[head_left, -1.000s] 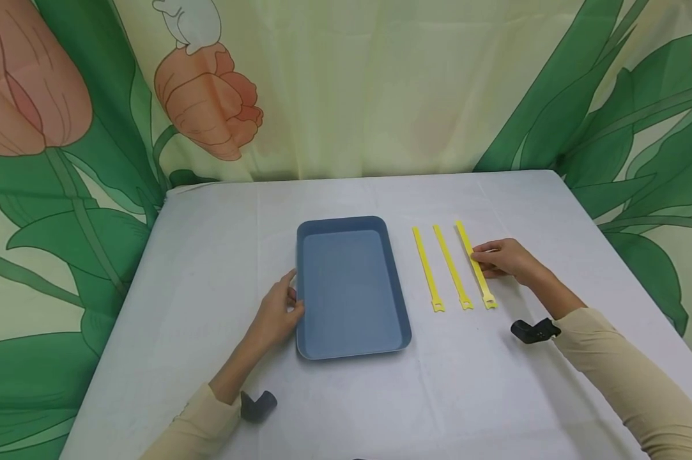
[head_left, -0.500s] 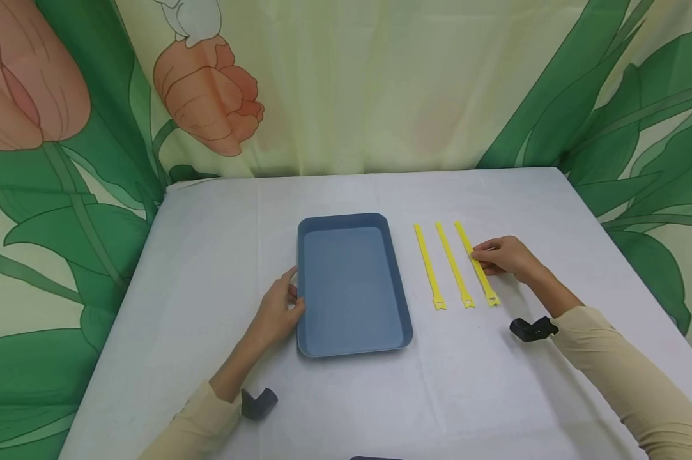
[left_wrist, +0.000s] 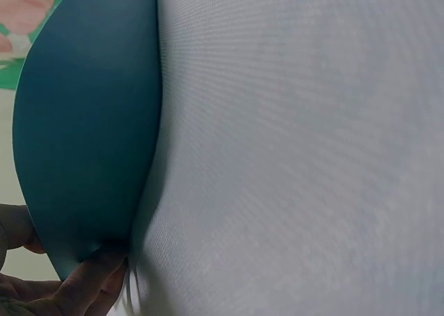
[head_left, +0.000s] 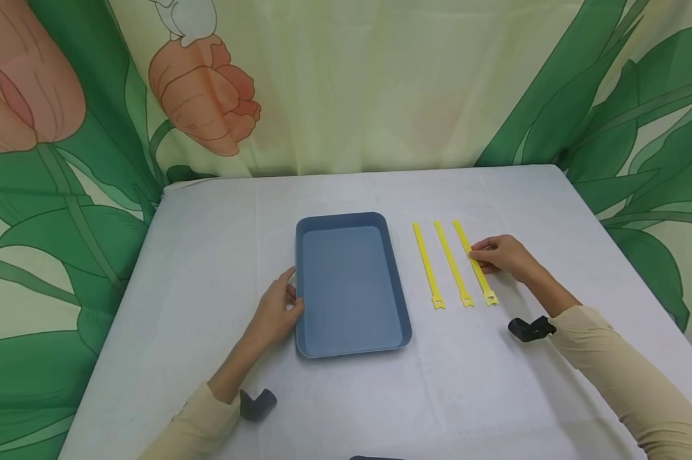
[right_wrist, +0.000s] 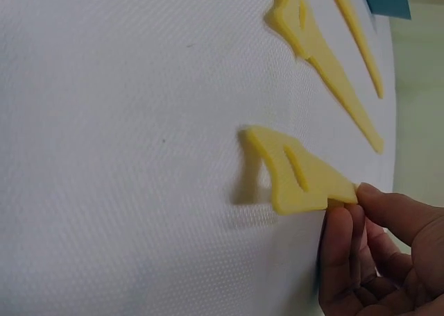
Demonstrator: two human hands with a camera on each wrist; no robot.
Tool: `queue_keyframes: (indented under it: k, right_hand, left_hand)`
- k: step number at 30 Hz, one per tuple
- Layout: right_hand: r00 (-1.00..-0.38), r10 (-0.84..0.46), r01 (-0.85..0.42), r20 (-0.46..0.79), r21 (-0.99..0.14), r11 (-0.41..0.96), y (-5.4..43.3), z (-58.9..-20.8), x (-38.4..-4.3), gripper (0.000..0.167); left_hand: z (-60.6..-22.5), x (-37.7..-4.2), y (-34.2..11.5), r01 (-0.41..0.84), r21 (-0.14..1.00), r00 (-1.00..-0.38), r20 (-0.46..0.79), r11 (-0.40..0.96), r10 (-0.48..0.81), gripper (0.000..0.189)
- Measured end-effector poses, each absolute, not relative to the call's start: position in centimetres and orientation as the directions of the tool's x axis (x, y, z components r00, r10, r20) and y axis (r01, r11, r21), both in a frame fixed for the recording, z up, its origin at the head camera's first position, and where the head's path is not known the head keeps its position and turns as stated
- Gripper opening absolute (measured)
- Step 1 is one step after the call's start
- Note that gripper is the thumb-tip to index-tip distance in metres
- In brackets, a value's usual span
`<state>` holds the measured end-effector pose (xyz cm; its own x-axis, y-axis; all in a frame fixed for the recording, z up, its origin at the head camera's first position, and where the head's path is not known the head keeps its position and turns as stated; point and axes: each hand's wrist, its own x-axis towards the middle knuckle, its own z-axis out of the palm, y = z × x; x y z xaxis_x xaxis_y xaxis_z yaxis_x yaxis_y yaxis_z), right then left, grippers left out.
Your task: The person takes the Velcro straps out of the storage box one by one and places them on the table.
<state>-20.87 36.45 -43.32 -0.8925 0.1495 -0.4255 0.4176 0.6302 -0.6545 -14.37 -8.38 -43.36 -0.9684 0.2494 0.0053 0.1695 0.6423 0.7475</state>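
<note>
My right hand (head_left: 503, 254) pinches the rightmost yellow hook-and-loop cable tie (head_left: 481, 276) near its middle, between thumb and fingers. In the right wrist view, this tie's slotted head (right_wrist: 295, 173) casts a shadow and stands a little off the cloth. Two more yellow cable ties, a middle one (head_left: 452, 260) and a left one (head_left: 428, 263), lie to its left, roughly parallel, slotted ends toward me. At the left long side of the blue-grey tray (head_left: 351, 287), my left hand (head_left: 273, 313) grips the rim, thumb on one side of the wall and fingers on the other.
Both arms reach in over a white-clothed table (head_left: 207, 255). A dark camera mount (head_left: 257, 404) sits at the left wrist, another mount (head_left: 531, 329) at the right. Behind the table hangs a flower-patterned curtain (head_left: 357, 89). A dark edge (head_left: 376, 457) peeks in at the bottom.
The held cable tie has dropped slightly, and its far end sits a little closer to the middle tie. The left hand and tray stay put; the head view shifts slightly.
</note>
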Motion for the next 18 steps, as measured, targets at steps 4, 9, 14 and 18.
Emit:
queue_keyframes:
  k: [4,9,14,18]
  right_hand:
    - [-0.896,0.149,0.410,-0.418,-0.649,0.641,36.38,-43.06,-20.85,0.042]
    - [-0.901,0.147,0.399,-0.408,-0.648,0.649,36.37,-42.92,-20.88,0.041]
    - [-0.895,0.147,0.411,-0.421,-0.649,0.640,36.55,-43.30,-20.95,0.041]
    - [-0.898,0.154,0.409,-0.413,-0.650,0.641,36.67,-43.66,-21.17,0.040]
  left_hand:
    - [-43.28,-14.42,-8.33,0.170,0.751,-0.969,0.009,0.638,0.249,0.065]
    - [-43.24,-14.44,-8.29,0.178,0.754,-0.968,0.019,0.632,0.250,0.065]
    - [-43.34,-14.40,-8.32,0.176,0.749,-0.969,0.017,0.639,0.247,0.064]
    - [-43.41,-14.46,-8.33,0.172,0.750,-0.969,0.013,0.639,0.246,0.064]
